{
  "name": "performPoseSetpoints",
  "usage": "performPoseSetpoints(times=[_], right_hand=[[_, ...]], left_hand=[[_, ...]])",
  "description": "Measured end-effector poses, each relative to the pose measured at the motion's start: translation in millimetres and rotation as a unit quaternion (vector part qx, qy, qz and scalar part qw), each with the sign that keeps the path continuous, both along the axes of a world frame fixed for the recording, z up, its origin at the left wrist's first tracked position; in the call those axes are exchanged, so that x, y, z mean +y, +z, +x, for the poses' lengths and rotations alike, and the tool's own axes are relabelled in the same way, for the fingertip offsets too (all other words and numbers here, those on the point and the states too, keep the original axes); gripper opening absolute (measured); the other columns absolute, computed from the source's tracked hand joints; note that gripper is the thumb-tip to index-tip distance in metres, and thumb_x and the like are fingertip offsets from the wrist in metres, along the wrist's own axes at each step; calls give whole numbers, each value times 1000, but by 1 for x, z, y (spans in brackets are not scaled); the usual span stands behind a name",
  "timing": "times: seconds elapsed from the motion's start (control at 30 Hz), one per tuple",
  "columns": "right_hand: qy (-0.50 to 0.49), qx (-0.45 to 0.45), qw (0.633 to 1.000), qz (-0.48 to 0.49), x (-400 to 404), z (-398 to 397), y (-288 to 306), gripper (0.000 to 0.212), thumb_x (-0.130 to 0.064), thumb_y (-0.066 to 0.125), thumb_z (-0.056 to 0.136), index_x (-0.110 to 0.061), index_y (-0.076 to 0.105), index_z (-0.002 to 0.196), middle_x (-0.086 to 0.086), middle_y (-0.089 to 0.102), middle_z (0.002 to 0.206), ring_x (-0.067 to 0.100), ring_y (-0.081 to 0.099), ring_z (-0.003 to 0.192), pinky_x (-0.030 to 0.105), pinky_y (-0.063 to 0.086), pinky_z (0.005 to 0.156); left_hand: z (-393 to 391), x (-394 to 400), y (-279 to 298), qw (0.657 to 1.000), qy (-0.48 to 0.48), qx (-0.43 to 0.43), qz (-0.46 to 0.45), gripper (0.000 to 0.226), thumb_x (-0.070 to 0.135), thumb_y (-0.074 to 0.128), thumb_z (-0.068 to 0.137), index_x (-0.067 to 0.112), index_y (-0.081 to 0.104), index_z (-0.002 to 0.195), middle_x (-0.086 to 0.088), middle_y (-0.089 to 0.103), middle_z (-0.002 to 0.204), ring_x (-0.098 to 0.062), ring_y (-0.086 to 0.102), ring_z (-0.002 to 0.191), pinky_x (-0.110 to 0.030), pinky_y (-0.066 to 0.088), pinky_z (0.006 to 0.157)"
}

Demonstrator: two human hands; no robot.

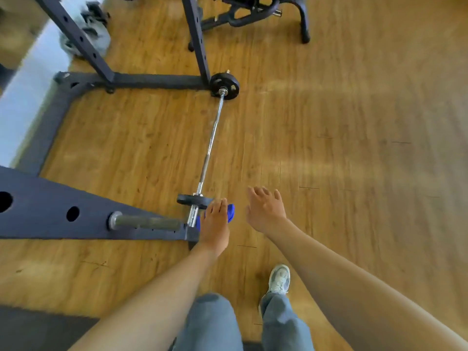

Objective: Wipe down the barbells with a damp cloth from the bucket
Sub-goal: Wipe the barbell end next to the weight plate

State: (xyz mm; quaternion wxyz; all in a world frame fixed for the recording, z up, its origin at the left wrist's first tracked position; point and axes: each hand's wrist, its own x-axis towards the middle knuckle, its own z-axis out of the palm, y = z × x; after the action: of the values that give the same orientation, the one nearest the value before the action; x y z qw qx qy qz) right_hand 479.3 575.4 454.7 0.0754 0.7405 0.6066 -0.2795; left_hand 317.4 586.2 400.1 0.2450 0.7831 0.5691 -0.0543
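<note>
A chrome barbell (pixel 211 140) lies on the wooden floor, running away from me, with a small black plate at its far end (pixel 225 86) and another at its near end (pixel 193 200). My left hand (pixel 214 225) holds a blue cloth (pixel 231 212) against the near end of the bar, just past the near plate. To the right of it, my right hand (pixel 266 207) hovers above the floor with fingers spread and holds nothing. No bucket is in view.
A dark steel rack frame (pixel 83 216) with a peg (pixel 144 222) stands at the left, its uprights (pixel 197 39) further back. Weight plates (pixel 86 36) lie by a mirror at the far left. A bench base (pixel 301 19) is at the top. My shoe (pixel 279 278) is below.
</note>
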Motion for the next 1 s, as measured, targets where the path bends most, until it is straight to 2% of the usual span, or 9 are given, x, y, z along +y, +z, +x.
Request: performPoseSetpoints(times=[0.13,0.27,0.33,0.43,0.53,0.6,0.73,0.87,1.0], right_hand=[[68,-11,997,-28,51,34,-10,63,-35,37,106,-19,10,161,6,25,164,23,17,154,51,10,125],[119,-2,992,-39,108,51,-20,60,-35,36,106,-19,15,160,5,27,163,24,17,153,52,10,125],[142,1,989,-47,141,56,-25,59,-34,38,106,-17,18,159,6,31,161,25,19,153,52,10,125],[166,3,985,-48,191,63,-32,55,-32,40,105,-15,27,155,6,38,156,27,25,150,52,11,124],[199,4,978,-69,237,62,-41,55,-32,40,104,-15,28,155,7,38,156,27,27,148,51,11,123],[241,-2,968,-75,264,58,-46,56,-33,41,104,-17,27,156,6,36,158,26,28,149,49,12,123],[314,-15,946,-75,305,46,-53,55,-35,43,104,-19,29,155,4,39,155,24,34,145,48,19,120],[410,-19,909,-74,342,23,-63,52,-36,42,104,-19,32,153,1,43,152,22,37,143,48,22,118],[495,-1,865,-82,376,-8,-90,47,-34,42,104,-17,37,148,2,45,152,24,37,142,47,22,118]], left_hand=[[31,30,-9,993,106,12,-40,76,-2,51,99,14,14,163,-3,22,167,-20,21,154,-37,20,124],[47,67,-26,982,180,22,-51,75,-2,53,97,12,18,161,-8,32,162,-26,28,150,-41,25,122],[53,88,-37,970,229,29,-70,74,-2,53,96,11,20,161,-9,33,161,-28,29,150,-43,26,122],[63,120,-54,951,298,16,-82,61,-3,51,94,10,35,152,-10,43,153,-30,38,143,-45,34,116],[70,153,-65,926,364,8,-100,65,0,52,97,10,29,157,-10,36,159,-29,32,148,-45,29,120],[75,170,-70,911,398,8,-107,71,1,53,98,12,20,160,-9,30,163,-29,27,151,-46,25,122],[80,194,-71,880,462,11,-112,73,1,55,97,13,21,160,-9,32,162,-28,30,150,-45,26,121],[82,209,-73,843,526,3,-111,79,-4,54,95,12,15,162,-4,25,166,-24,20,153,-45,21,124],[77,227,-93,791,604,16,-94,85,-6,57,91,11,14,162,-2,26,165,-22,18,154,-41,20,125]])
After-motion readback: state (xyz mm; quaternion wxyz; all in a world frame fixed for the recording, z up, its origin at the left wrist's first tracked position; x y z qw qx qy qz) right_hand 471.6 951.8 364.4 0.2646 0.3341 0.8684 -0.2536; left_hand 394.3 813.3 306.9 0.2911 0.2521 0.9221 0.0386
